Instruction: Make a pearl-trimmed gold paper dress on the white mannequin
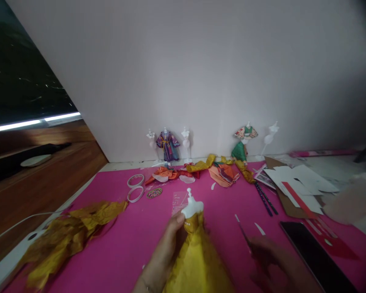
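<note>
In the head view, my left hand [167, 240] is closed around the waist of a small white dress-form mannequin [193, 207]. The mannequin stands upright in a long yellow dress [199, 260] with small pearl-like dots at the bodice. To the right, my right hand [274, 256] is blurred by motion and grips a pair of scissors [243, 232]. Their thin blades point up and left, away from the dress; the reddish handles are partly hidden by the fingers. A white paper sliver [260, 228] lies beside the scissors. Behind the mannequin is a clear sheet of small pearls [177, 203].
Crumpled yellow paper [76, 228] covers the mat's left side. Two tape rolls [136, 194] and coloured scraps [224, 174] lie farther back. Several small mannequins [167, 144] stand by the wall. A phone [317, 252], two dark sticks [266, 199] and white papers [299, 179] are at right.
</note>
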Available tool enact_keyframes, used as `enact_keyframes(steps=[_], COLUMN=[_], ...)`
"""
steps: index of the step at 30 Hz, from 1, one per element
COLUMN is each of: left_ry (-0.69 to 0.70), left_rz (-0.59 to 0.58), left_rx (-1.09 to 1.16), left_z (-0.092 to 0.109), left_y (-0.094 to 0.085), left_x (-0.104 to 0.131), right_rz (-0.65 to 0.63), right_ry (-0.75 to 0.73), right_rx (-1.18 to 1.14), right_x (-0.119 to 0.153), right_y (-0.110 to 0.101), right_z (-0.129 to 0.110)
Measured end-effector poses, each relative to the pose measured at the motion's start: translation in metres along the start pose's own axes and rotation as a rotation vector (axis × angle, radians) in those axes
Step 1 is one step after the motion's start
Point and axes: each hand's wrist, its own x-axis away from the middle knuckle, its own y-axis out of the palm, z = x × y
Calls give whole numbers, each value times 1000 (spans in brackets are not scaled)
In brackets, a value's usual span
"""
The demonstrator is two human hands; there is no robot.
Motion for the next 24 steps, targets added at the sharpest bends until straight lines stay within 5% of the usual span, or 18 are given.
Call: enact_keyframes(steps=[5,11,24], left_ry=[-31,-61,-34], left_rz=[-71,-136,-77], left_rx=[39,36,30], left_z=[-19,-26,-28], left_y=[-13,-10,-8], left_x=[5,5,5], right_rz=[-72,-12,32], right_ry=[-233,-375,-358], right_rx=[326,446,434], right_x=[-11,-18,-16], right_y=[-7,1,8], right_z=[-25,-36,-39])
